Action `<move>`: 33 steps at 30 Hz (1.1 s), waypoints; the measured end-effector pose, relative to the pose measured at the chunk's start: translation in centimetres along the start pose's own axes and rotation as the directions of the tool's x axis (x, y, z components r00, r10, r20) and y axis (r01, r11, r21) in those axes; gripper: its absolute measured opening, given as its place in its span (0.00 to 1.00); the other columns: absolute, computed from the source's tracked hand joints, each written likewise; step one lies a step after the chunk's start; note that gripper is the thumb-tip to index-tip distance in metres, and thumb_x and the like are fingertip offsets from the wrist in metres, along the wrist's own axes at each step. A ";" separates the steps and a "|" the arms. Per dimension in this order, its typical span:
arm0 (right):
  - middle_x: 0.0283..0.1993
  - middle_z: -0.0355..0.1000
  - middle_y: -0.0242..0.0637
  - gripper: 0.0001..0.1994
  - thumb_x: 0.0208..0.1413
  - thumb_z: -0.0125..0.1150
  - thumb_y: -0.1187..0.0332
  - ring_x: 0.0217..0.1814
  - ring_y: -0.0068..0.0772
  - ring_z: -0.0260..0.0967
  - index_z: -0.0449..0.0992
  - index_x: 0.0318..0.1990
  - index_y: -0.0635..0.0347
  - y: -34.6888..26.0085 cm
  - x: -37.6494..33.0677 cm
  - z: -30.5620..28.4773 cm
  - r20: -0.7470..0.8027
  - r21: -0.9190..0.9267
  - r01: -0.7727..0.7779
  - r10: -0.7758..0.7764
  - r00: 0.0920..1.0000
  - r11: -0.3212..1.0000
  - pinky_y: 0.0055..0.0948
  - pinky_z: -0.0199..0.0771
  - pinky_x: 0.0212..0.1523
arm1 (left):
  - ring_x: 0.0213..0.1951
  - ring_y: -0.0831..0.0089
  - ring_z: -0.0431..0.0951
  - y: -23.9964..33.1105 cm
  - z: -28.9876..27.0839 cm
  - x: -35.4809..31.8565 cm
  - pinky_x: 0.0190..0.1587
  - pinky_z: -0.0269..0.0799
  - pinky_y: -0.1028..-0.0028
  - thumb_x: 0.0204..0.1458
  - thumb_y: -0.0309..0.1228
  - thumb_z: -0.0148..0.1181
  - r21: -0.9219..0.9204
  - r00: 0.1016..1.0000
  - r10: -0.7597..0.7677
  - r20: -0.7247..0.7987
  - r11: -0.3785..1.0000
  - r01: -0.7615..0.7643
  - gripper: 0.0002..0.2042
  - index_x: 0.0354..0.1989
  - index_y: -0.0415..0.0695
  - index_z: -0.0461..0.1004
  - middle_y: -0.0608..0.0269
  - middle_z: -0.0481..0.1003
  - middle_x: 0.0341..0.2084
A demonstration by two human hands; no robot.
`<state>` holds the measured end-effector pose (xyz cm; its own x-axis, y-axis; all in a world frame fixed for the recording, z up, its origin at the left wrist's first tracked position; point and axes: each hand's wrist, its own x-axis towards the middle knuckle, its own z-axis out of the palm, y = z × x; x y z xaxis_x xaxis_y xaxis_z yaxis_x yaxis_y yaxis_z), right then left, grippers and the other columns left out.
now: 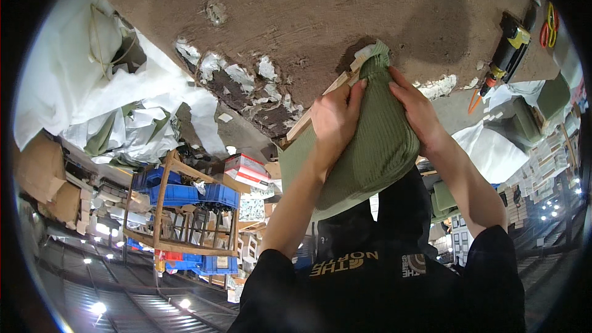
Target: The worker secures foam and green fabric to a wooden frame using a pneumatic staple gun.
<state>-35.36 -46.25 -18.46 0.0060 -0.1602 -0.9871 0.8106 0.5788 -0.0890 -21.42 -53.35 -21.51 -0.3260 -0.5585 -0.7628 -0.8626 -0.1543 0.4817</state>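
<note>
Left hand is closed at the wooden edge, its fingers curled and its thumb lying along the green ribbed fabric, which it appears to have pinched there. Right hand is part-closed against the opposite side of the same fabric, fingertips near the top; whether its thumb grips from behind cannot be told from this angle. Between the two hands, the fabric hangs over a piece that is held in front of the body, its far end at the ragged near edge of the brown counter.

Judging by how things lie, the covering looks partly done. Green fabric spreads across the broad face and rounds the lower right corner, while a pale wooden strip shows bare along the left edge, and the cloth is bunched at the top beside a whitish end. Bringing the cloth over that strip and settling the bunched part seem to be what is left; no fastening can be made out along the edge.

A black-and-yellow power tool lies on the counter at the right, apart from both hands. White sheeting drapes at the left, and blue bins sit in a wooden rack.
</note>
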 end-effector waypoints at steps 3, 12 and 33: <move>0.62 0.63 0.43 0.27 0.65 0.44 0.64 0.60 0.32 0.64 0.52 0.69 0.65 -0.4 0.2 0.8 0.010 0.092 -0.047 0.046 0.999 0.995 0.27 0.64 0.60 | 0.22 0.46 0.77 0.4 0.0 0.5 0.25 0.70 0.58 0.56 0.47 0.57 0.082 0.999 -0.038 -0.001 0.996 0.038 0.22 0.21 0.40 0.77 0.44 0.73 0.16; 0.59 0.65 0.42 0.29 0.61 0.53 0.55 0.58 0.33 0.65 0.60 0.63 0.63 7.6 4.1 -2.1 0.181 0.670 -0.131 0.010 0.983 0.730 0.32 0.67 0.57 | 0.29 0.44 0.77 0.2 -0.4 1.1 0.32 0.70 0.57 0.58 0.50 0.53 0.214 0.979 0.156 0.129 0.960 -0.181 0.22 0.30 0.41 0.76 0.43 0.75 0.23; 0.36 0.68 0.29 0.19 0.61 0.56 0.52 0.42 0.21 0.63 0.72 0.37 0.63 17.8 2.9 -2.1 -0.351 0.831 0.357 -0.096 0.931 0.427 0.21 0.62 0.47 | 0.28 0.78 0.73 5.7 5.3 1.5 0.31 0.67 0.77 0.57 0.46 0.56 0.483 0.836 -0.275 0.475 0.875 0.013 0.22 0.36 0.33 0.77 0.63 0.77 0.27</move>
<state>-22.19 -34.73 -23.19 -0.2779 0.0756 -0.9576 0.8350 -0.4739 -0.2797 -28.82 -50.73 -22.18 -0.2195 -0.0373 -0.9749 -0.9462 0.2518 0.2034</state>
